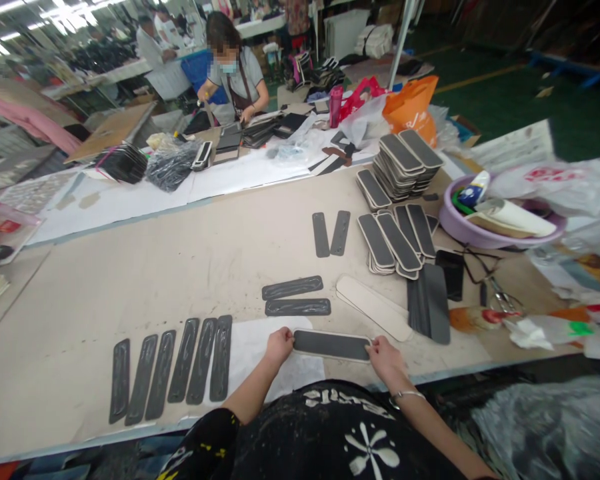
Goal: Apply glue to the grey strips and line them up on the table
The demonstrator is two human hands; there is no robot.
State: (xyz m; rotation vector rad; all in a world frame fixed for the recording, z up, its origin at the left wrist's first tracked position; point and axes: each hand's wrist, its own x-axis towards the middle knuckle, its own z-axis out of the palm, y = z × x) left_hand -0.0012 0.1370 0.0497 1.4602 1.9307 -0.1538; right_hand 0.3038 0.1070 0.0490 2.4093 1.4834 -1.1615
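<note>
Alignment of a dark strip on a pale backing is apparently being carried out, judging from the light border that is showing around the dark face of the bordered panel [333, 345]. The panel is being held near the front edge of the table [170, 267], with its left part over a white sheet [253, 360]. Its left end is being pinched by the left hand [280, 345] and its right end by the right hand [387, 362], both grips being closed to little more than the panel's thickness. Whether it is being pressed down or held just clear of the surface cannot be told. To the left, six glossy-streaked strips [183, 360] are lying side by side, and two more glossy strips [298, 307] are lying just beyond the panel. Pale blanks [375, 310] are resting beyond the right hand, beside a pile of dark strips [436, 303], while bordered pieces [399, 241] are being stored in stacks farther off. For the next move, an even hold at both ends is probably being called for, with the border being matched all round and sideways slip being avoided while any pressure is being applied.
</note>
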